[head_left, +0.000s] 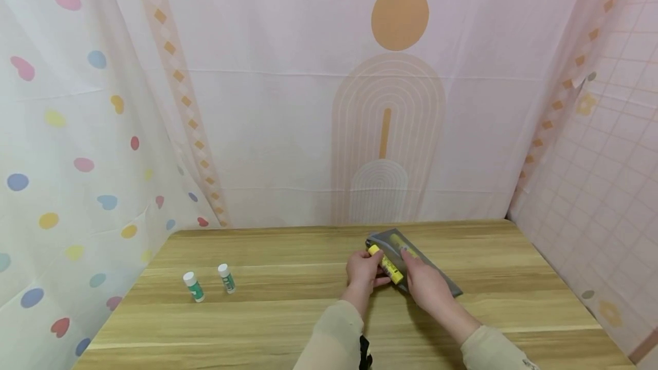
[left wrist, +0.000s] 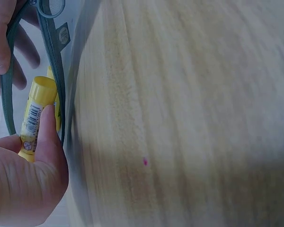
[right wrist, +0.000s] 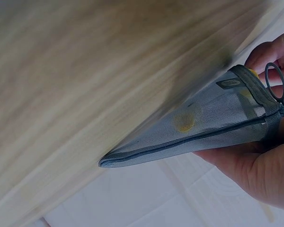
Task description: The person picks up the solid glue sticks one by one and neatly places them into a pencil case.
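My left hand (head_left: 362, 270) pinches a yellow glue stick (head_left: 385, 265) between thumb and fingers, right at the mouth of a grey mesh zip pouch (head_left: 448, 283). With my right hand (head_left: 429, 285) I grip the pouch by its opening edge, thumb on top. In the left wrist view the zipper stands unzipped and the held glue stick (left wrist: 34, 113) lies between the two zipper edges. A second yellow glue stick (head_left: 403, 245) shows through the mesh inside. The right wrist view shows a blurry yellow patch (right wrist: 184, 123) through the pouch wall and a zipper pull ring (right wrist: 276, 82).
Two green-and-white glue sticks with white caps, a nearer one (head_left: 193, 287) and another (head_left: 227, 278), stand on the left of the wooden table (head_left: 288, 318). Patterned curtains (head_left: 277, 130) hang behind the table and along both sides.
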Demonstrator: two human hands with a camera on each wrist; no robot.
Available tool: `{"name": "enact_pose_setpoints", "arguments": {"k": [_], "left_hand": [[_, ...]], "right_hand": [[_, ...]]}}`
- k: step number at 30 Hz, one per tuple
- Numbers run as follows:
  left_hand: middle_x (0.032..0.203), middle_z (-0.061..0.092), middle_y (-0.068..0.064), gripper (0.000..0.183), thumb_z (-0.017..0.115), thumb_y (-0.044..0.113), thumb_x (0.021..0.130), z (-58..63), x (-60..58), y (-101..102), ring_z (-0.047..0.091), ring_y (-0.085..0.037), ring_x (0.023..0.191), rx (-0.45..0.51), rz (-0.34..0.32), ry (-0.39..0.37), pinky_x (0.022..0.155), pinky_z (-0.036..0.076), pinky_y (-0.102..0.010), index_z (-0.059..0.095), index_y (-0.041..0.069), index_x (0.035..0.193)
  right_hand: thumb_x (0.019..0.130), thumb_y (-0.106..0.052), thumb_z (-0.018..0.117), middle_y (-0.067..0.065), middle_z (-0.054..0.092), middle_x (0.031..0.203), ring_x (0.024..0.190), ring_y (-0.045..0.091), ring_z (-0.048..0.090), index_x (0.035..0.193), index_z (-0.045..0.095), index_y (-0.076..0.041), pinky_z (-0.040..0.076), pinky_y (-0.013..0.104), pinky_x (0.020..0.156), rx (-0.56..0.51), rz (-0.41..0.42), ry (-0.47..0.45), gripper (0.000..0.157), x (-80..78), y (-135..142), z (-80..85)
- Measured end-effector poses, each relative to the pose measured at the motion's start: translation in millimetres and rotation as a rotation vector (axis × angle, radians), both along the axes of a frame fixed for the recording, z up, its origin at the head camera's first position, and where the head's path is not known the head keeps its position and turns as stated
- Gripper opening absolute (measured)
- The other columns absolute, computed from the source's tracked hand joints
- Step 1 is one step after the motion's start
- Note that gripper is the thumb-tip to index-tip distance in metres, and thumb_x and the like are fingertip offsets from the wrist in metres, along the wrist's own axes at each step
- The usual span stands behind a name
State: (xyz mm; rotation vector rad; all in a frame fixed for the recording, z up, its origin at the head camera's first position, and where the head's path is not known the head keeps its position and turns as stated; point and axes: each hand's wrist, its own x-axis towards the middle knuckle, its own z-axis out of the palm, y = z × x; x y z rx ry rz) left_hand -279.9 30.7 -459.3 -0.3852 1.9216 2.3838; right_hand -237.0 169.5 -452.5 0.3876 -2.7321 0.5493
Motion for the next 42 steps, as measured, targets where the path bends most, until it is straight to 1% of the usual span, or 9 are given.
{"name": "enact_pose_setpoints", "arguments": {"k": [7,10,13,15,17,22,24,27,42], "left_hand": [[0.075,0.057,-0.016,0.026,0.066,0.009,0.095,-1.1,1.2,-0.5,0.062,-0.021,0.061,0.005,-0.008,0.011,0.058,0.061,-0.040,0.054,-0.010,0.109],[0.079,0.059,-0.017,0.031,0.066,0.008,0.095,-1.2,1.4,-0.1,0.063,-0.021,0.063,0.003,-0.008,0.013,0.058,0.061,-0.039,0.054,-0.012,0.114],[0.088,0.062,-0.018,0.033,0.066,0.007,0.095,-2.5,1.0,1.0,0.064,-0.023,0.069,-0.006,-0.007,0.009,0.060,0.061,-0.039,0.054,-0.013,0.118],[0.090,0.062,-0.017,0.031,0.065,0.006,0.094,-2.9,1.4,1.4,0.064,-0.023,0.072,-0.006,-0.015,0.016,0.060,0.061,-0.039,0.055,-0.013,0.117],[0.091,0.062,-0.015,0.029,0.065,0.005,0.094,-3.0,1.5,1.5,0.063,-0.023,0.073,-0.004,-0.022,0.021,0.060,0.061,-0.039,0.056,-0.012,0.116],[0.093,0.063,-0.017,0.030,0.064,0.005,0.095,-0.5,2.8,1.7,0.062,-0.021,0.073,0.008,-0.035,0.034,0.061,0.061,-0.040,0.056,-0.012,0.118],[0.094,0.064,-0.018,0.029,0.063,0.005,0.095,0.6,3.7,1.3,0.063,-0.021,0.073,0.011,-0.036,0.035,0.062,0.061,-0.040,0.056,-0.012,0.118],[0.094,0.064,-0.019,0.028,0.064,0.005,0.095,1.2,5.0,0.4,0.063,-0.021,0.073,0.011,-0.038,0.037,0.062,0.062,-0.040,0.057,-0.012,0.117],[0.102,0.065,-0.022,0.032,0.065,0.006,0.095,3.8,8.7,-4.3,0.066,-0.021,0.074,0.023,-0.048,0.046,0.062,0.062,-0.039,0.057,-0.011,0.120]], "right_hand": [[0.097,0.001,0.055,0.032,0.065,0.111,0.096,0.045,0.065,0.134,0.055,0.006,0.058,0.050,0.069,-0.004,0.000,-0.016,0.037,1.0,-0.2,0.6],[0.097,0.001,0.055,0.032,0.064,0.111,0.097,0.046,0.065,0.134,0.055,0.006,0.058,0.050,0.069,-0.003,0.001,-0.021,0.037,0.9,-0.2,0.5],[0.097,0.000,0.055,0.033,0.064,0.112,0.096,0.046,0.065,0.134,0.054,0.006,0.058,0.051,0.071,-0.001,0.002,-0.025,0.037,1.2,-0.4,0.7],[0.098,0.000,0.055,0.033,0.064,0.113,0.096,0.046,0.065,0.135,0.054,0.006,0.058,0.051,0.072,-0.001,0.002,-0.026,0.038,1.6,-0.8,1.0],[0.098,0.000,0.055,0.033,0.064,0.114,0.095,0.045,0.065,0.135,0.054,0.006,0.058,0.050,0.069,0.000,0.003,-0.024,0.038,1.8,-0.8,1.1],[0.096,0.002,0.055,0.033,0.063,0.114,0.098,0.046,0.064,0.135,0.053,0.006,0.057,0.051,0.069,0.005,0.011,-0.006,0.039,1.9,-0.1,1.7],[0.096,0.002,0.055,0.032,0.064,0.114,0.101,0.047,0.063,0.135,0.053,0.006,0.057,0.052,0.073,0.006,0.012,-0.002,0.039,1.8,-0.2,1.9],[0.097,0.001,0.055,0.032,0.064,0.114,0.102,0.047,0.063,0.135,0.054,0.006,0.057,0.054,0.075,0.010,0.011,-0.001,0.039,1.6,-0.8,2.1],[0.096,0.002,0.056,0.034,0.064,0.112,0.104,0.048,0.063,0.134,0.054,0.006,0.056,0.056,0.079,0.014,0.013,0.006,0.038,1.7,-1.2,1.5]]}}
